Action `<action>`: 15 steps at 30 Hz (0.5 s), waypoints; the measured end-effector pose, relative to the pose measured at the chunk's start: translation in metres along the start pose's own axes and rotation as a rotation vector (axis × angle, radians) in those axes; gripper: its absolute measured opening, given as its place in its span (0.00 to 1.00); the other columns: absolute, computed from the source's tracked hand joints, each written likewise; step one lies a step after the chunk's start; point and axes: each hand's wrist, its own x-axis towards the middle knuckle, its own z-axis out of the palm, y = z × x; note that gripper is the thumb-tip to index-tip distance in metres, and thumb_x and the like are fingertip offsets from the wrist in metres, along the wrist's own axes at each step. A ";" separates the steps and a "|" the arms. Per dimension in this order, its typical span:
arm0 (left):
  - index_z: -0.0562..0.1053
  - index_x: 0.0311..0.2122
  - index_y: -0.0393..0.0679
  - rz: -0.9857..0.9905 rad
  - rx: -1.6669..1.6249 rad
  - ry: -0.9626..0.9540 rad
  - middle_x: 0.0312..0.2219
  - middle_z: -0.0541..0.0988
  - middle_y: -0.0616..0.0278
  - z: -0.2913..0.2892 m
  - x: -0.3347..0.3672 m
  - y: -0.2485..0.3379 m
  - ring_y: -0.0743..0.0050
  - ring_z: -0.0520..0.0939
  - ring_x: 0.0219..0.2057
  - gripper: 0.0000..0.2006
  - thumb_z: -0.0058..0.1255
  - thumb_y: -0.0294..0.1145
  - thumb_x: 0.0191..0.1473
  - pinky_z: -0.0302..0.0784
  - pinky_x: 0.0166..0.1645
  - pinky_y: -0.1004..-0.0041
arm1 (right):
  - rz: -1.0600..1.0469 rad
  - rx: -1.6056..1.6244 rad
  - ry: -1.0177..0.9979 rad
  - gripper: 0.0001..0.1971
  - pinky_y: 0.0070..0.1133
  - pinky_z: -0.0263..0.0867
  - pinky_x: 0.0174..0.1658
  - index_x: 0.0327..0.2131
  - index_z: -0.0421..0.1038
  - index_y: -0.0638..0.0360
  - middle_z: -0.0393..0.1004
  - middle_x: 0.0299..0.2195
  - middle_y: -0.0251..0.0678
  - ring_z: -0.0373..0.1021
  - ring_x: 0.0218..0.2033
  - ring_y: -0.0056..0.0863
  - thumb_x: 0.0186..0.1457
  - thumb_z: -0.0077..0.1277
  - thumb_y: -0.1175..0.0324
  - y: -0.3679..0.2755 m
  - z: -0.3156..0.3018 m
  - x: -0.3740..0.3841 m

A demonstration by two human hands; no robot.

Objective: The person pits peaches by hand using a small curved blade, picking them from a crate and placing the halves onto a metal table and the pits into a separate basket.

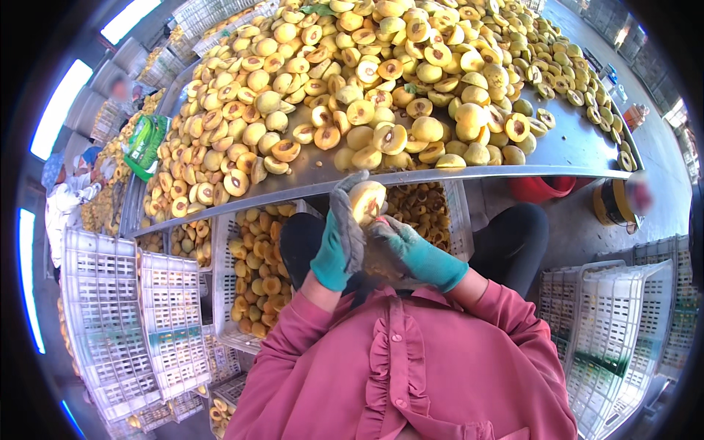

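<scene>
Holding a yellow fruit (pixel 367 203) in the left hand (pixel 343 233), gloved in grey and teal, fingers curled closed against its side, just short of the near edge of a metal table (pixel 565 150). Having the right hand (pixel 405 248), gloved likewise, close below that fruit, fingers bent together beside a small red thing (pixel 380 219), too small to tell whether gripped. Facing heaped fruit halves (pixel 293 95) on the tabletop, between white crates (pixel 169 315) stacked at both sides.
</scene>
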 end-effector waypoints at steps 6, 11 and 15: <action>0.71 0.48 0.36 0.056 0.024 0.036 0.42 0.78 0.57 0.000 0.001 0.012 0.71 0.79 0.42 0.24 0.36 0.51 0.66 0.76 0.47 0.72 | -0.452 -0.688 0.053 0.22 0.31 0.63 0.52 0.54 0.61 0.68 0.68 0.46 0.53 0.66 0.49 0.50 0.54 0.46 0.74 0.010 0.020 -0.004; 0.74 0.41 0.33 -0.087 -0.029 -0.020 0.36 0.80 0.60 0.003 0.003 0.017 0.73 0.80 0.35 0.18 0.40 0.39 0.66 0.74 0.44 0.76 | -0.037 -0.178 -0.103 0.23 0.35 0.60 0.58 0.58 0.59 0.65 0.64 0.55 0.56 0.62 0.56 0.51 0.60 0.44 0.70 0.019 0.020 -0.016; 0.76 0.37 0.34 -0.038 -0.050 0.069 0.34 0.81 0.61 0.015 -0.002 0.026 0.81 0.79 0.34 0.18 0.43 0.41 0.66 0.74 0.40 0.78 | 0.188 0.067 -0.198 0.21 0.33 0.62 0.55 0.58 0.60 0.63 0.67 0.51 0.50 0.64 0.53 0.41 0.66 0.40 0.62 -0.002 0.014 -0.011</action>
